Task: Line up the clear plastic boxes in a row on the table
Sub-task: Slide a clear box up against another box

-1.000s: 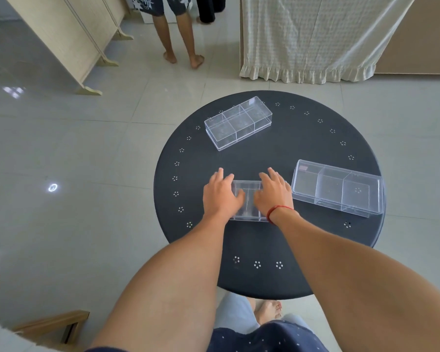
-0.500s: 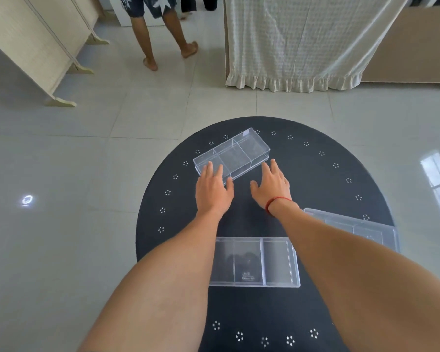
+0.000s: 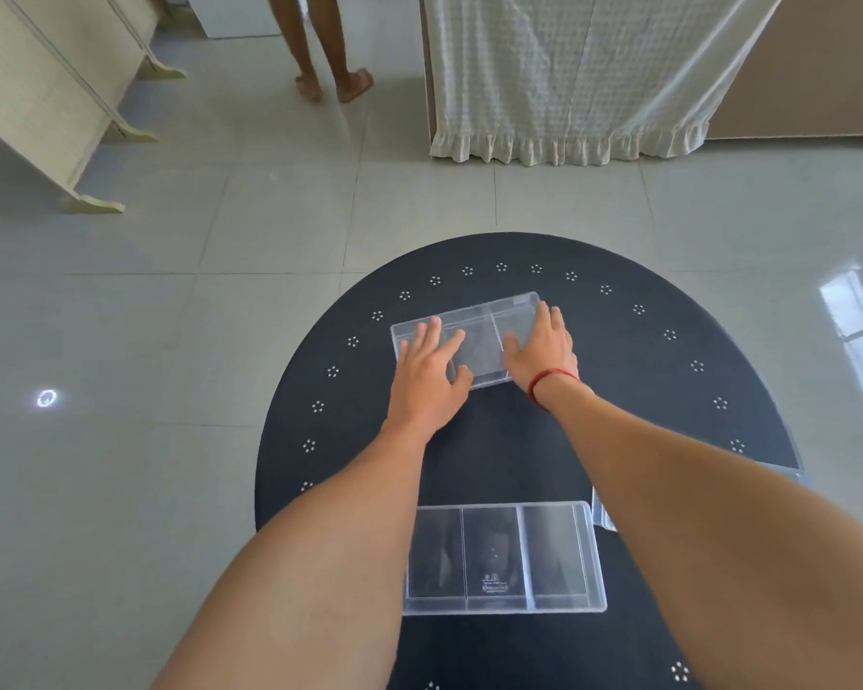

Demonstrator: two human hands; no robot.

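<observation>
Three clear plastic boxes lie on the round black table (image 3: 633,390). The far clear box (image 3: 479,336), split into three compartments, sits slightly askew near the table's far side. My left hand (image 3: 427,373) lies over its left end and my right hand (image 3: 539,351) over its right end, fingers spread, holding it between them. A second clear box (image 3: 504,555) lies close to me between my forearms, squared to the table's near side. Just to its right, a third clear box (image 3: 603,515) is almost wholly hidden under my right forearm.
Grey tiled floor surrounds the table. Another person's bare legs (image 3: 330,57) stand at the back. A white frilled cloth (image 3: 569,77) hangs over furniture at the back right, and a cream folding screen (image 3: 36,92) stands at the back left.
Both hands left the near box and reached forward onto the far box, now covering its two ends. The view has tilted down, so the table sits lower and closer.
</observation>
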